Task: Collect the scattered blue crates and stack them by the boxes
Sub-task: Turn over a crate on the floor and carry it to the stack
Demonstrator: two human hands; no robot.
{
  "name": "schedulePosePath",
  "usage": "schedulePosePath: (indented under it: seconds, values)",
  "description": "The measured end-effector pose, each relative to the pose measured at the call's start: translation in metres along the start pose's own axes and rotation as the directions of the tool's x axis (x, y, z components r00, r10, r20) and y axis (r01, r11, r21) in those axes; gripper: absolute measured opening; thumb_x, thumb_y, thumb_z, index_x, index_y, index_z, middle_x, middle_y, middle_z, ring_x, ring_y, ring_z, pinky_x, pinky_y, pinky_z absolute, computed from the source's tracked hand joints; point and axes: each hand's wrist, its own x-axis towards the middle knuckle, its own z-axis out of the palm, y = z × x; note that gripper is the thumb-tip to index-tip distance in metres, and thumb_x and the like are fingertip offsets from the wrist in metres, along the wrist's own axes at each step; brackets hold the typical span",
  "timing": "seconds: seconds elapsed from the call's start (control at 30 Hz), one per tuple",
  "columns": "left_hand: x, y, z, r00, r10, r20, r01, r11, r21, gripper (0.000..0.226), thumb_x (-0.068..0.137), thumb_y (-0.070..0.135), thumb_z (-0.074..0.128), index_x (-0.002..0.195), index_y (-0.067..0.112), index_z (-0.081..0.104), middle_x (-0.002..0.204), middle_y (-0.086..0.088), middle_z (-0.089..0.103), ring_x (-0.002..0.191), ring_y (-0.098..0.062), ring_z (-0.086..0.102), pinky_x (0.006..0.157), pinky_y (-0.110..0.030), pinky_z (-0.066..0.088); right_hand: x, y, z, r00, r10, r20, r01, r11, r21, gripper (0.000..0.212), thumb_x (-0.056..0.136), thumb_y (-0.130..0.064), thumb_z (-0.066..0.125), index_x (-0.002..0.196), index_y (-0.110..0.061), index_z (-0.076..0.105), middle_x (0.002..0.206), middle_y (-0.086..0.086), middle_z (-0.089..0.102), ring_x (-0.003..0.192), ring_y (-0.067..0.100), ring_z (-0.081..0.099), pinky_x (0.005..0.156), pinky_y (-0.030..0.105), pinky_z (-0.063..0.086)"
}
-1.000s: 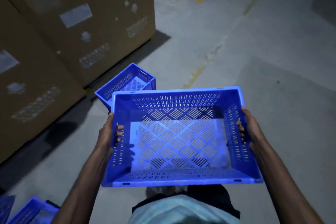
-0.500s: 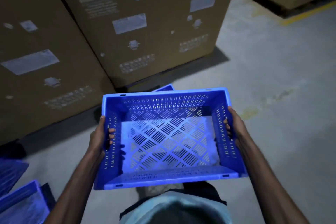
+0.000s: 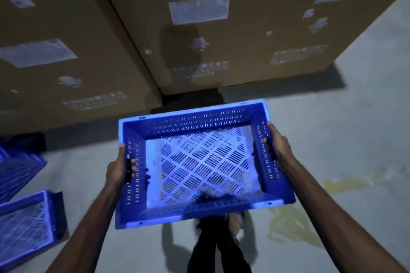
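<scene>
Crate (image 3: 195, 121) held between left hand (image 3: 116, 169) and right hand (image 3: 278, 146), fingers (image 3: 133, 160) clamped through its side slots.

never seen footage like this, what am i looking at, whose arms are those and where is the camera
There is no machine here. The picture comes from a wide-angle camera worn on a person's head, looking forward and down, so the two bare arms are that person's own. The left hand and the right hand grip the two short sides of an empty blue crate with a slotted bottom. They hold it in the air above the grey concrete floor, with fingers curled through the handle slots. Straight ahead stand large cardboard boxes with paper labels. At the left edge, other crates of the same blue lie on the floor, partly cut off. The dark blurred shape below the held crate is the person's legs.
</scene>
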Motion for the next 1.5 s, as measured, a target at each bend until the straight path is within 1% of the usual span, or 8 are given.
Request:
schedulePosePath:
  seconds: [0.2, 0.4, 0.57, 0.67, 0.97, 1.2, 1.4, 1.5]
  values:
    - [0.129, -0.002, 0.065, 0.999, 0.045, 0.009, -0.045, 0.997, 0.057, 0.083, 0.079, 0.09, 0.05, 0.081, 0.01, 0.07, 0.065, -0.009, 0.064, 0.051, -0.024, 0.052, 0.056, -0.033, 0.043, 0.134, 0.008, 0.076, 0.998, 0.001, -0.061, -0.006, 0.997, -0.079, 0.086, 0.064, -0.096, 0.044, 0.078, -0.015, 0.07, 0.083, 0.015, 0.069, 0.073, 0.032, 0.061, 0.076, 0.044, 0.05]
    - [0.219, -0.016, 0.114, 0.996, 0.082, 0.016, -0.084, 0.988, 0.131, 0.085, 0.072, 0.093, 0.053, 0.08, 0.01, 0.069, 0.068, -0.011, 0.069, 0.055, -0.025, 0.056, 0.062, -0.037, 0.047, 0.219, 0.021, 0.119, 0.997, 0.0, -0.072, -0.008, 0.993, -0.114, 0.087, 0.063, -0.096, 0.042, 0.083, -0.015, 0.069, 0.089, 0.016, 0.068, 0.073, 0.031, 0.06, 0.074, 0.044, 0.049]
    - [0.247, -0.028, 0.139, 0.991, 0.117, -0.059, -0.105, 0.977, 0.188, 0.073, 0.09, 0.077, 0.053, 0.084, 0.006, 0.072, 0.065, -0.008, 0.069, 0.052, -0.025, 0.059, 0.063, -0.035, 0.05, 0.255, 0.024, 0.132, 0.994, -0.031, -0.109, 0.014, 0.987, -0.159, 0.107, 0.052, -0.11, 0.038, 0.084, -0.013, 0.072, 0.096, 0.02, 0.074, 0.081, 0.039, 0.068, 0.086, 0.053, 0.058]
    - [0.253, -0.033, 0.144, 0.978, 0.179, -0.111, -0.149, 0.959, 0.24, 0.068, 0.094, 0.072, 0.052, 0.081, 0.007, 0.07, 0.066, -0.008, 0.069, 0.057, -0.027, 0.065, 0.074, -0.039, 0.058, 0.26, 0.018, 0.137, 0.991, -0.071, -0.112, 0.048, 0.979, -0.196, 0.096, 0.062, -0.104, 0.038, 0.076, -0.015, 0.071, 0.092, 0.02, 0.075, 0.082, 0.039, 0.069, 0.089, 0.057, 0.058]
    - [0.244, -0.033, 0.135, 0.985, 0.103, -0.135, -0.054, 0.942, 0.331, 0.079, 0.089, 0.082, 0.045, 0.091, 0.007, 0.069, 0.095, -0.016, 0.073, 0.093, -0.037, 0.067, 0.086, -0.04, 0.049, 0.247, 0.014, 0.131, 0.973, -0.179, -0.145, 0.118, 0.928, -0.352, 0.085, 0.086, -0.088, 0.032, 0.079, -0.01, 0.067, 0.091, 0.017, 0.073, 0.094, 0.04, 0.067, 0.095, 0.048, 0.052]
    - [0.175, -0.019, 0.116, 0.899, 0.234, -0.37, -0.13, 0.949, 0.286, 0.057, 0.099, 0.061, 0.054, 0.113, 0.006, 0.062, 0.128, -0.017, 0.059, 0.112, -0.034, 0.061, 0.096, -0.043, 0.046, 0.18, -0.002, 0.103, 0.869, -0.471, -0.15, 0.312, 0.759, -0.572, 0.056, 0.099, -0.054, 0.055, 0.134, -0.011, 0.048, 0.132, 0.016, 0.06, 0.117, 0.04, 0.06, 0.092, 0.049, 0.047]
    - [0.063, -0.041, 0.109, 0.916, 0.359, -0.18, -0.285, 0.897, 0.339, 0.023, 0.097, 0.033, 0.066, 0.092, 0.011, 0.066, 0.102, -0.015, 0.065, 0.092, -0.037, 0.063, 0.087, -0.044, 0.048, 0.071, 0.028, 0.085, 0.861, -0.507, 0.036, 0.399, 0.631, -0.665, 0.044, 0.096, -0.041, 0.063, 0.129, -0.013, 0.053, 0.121, 0.016, 0.062, 0.11, 0.04, 0.062, 0.087, 0.049, 0.05]
    - [-0.015, -0.047, 0.108, 0.973, 0.228, -0.023, -0.215, 0.942, 0.259, 0.031, 0.095, 0.035, 0.068, 0.072, 0.016, 0.06, 0.075, -0.006, 0.065, 0.079, -0.029, 0.061, 0.073, -0.034, 0.041, -0.001, 0.052, 0.075, 0.876, -0.456, 0.157, 0.442, 0.627, -0.642, 0.025, 0.095, -0.039, 0.064, 0.11, -0.019, 0.061, 0.111, 0.009, 0.068, 0.104, 0.034, 0.065, 0.082, 0.042, 0.05]
